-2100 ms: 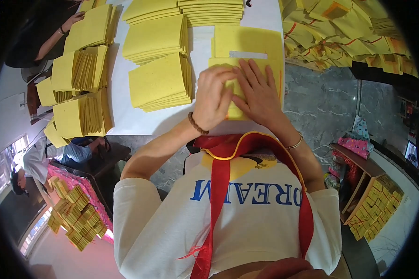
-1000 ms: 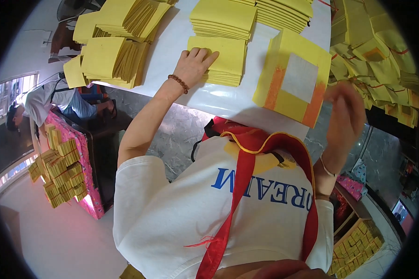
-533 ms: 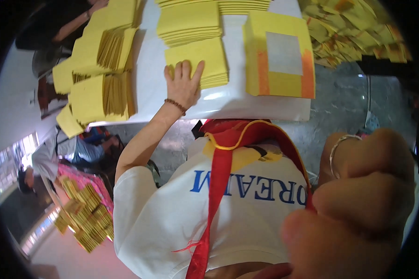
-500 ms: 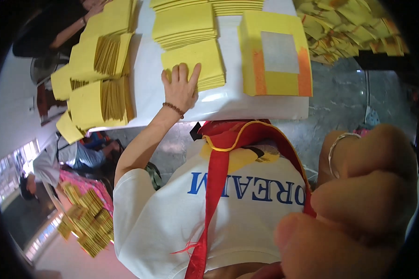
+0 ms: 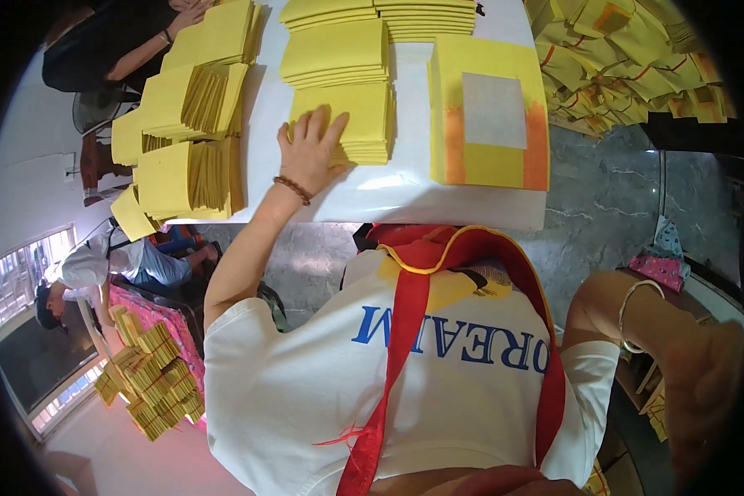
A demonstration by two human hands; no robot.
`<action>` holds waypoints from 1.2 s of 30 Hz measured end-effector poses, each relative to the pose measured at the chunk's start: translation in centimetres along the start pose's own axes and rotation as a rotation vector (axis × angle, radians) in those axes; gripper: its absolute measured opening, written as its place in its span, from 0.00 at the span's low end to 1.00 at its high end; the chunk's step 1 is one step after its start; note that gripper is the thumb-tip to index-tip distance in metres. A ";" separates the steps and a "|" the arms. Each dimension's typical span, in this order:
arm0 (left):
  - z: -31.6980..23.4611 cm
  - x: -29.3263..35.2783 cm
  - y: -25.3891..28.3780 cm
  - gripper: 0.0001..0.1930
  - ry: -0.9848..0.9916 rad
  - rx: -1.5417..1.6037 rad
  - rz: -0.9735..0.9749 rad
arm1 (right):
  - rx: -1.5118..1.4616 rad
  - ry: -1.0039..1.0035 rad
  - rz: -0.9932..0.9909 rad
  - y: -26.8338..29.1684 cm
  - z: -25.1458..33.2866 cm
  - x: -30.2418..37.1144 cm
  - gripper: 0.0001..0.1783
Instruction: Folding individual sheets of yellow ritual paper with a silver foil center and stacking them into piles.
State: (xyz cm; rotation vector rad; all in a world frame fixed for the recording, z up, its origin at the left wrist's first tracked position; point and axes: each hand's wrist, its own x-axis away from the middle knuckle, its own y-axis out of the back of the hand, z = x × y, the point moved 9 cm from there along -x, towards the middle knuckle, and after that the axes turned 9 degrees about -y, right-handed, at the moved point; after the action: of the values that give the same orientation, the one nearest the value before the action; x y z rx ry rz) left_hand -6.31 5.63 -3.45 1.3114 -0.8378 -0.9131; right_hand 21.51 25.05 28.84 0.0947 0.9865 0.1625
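Observation:
My left hand (image 5: 310, 150) lies with spread fingers on the left part of a stack of folded yellow paper sheets (image 5: 364, 116) near the table's front edge. A brown bead bracelet circles that wrist. Raised close to the camera at the right rim is my right hand (image 5: 707, 372), dark and blurred, with its fingers not readable. A pale bangle (image 5: 624, 318) sits on the right wrist. Right of the stack lies a larger yellow paper block (image 5: 488, 169) with orange bands and a grey-white square.
More yellow stacks (image 5: 335, 51) line the white table (image 5: 405, 186) behind, and fanned bundles (image 5: 165, 178) stand along its left side. A heap of yellow packets (image 5: 612, 66) is at far right. One person's arm (image 5: 145, 58) reaches in at upper left; another person (image 5: 99, 264) sits by piled bundles (image 5: 153, 372).
My right hand has moved away from in front of the camera toward the right rim, uncovering my right sleeve and forearm. My left hand stays on the stack, slid slightly to its left side.

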 end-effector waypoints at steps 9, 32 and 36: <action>-10.4 -5.3 8.9 0.21 -0.258 0.521 -0.349 | -0.016 -0.172 -0.053 7.0 -9.0 8.9 0.12; -14.5 -11.2 3.7 0.09 -0.117 1.117 -0.070 | 0.090 -1.089 -0.520 9.1 -28.7 25.6 0.13; -14.2 -11.5 2.5 0.10 -0.014 1.216 0.029 | 0.044 -1.102 -0.592 9.0 -28.9 26.0 0.13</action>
State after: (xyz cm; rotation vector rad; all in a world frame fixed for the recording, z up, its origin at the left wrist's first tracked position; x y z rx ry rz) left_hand 1.90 22.08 -2.10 2.2940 -1.5148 -0.3189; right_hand 10.59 38.70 -7.05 -0.0726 -0.1102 -0.4292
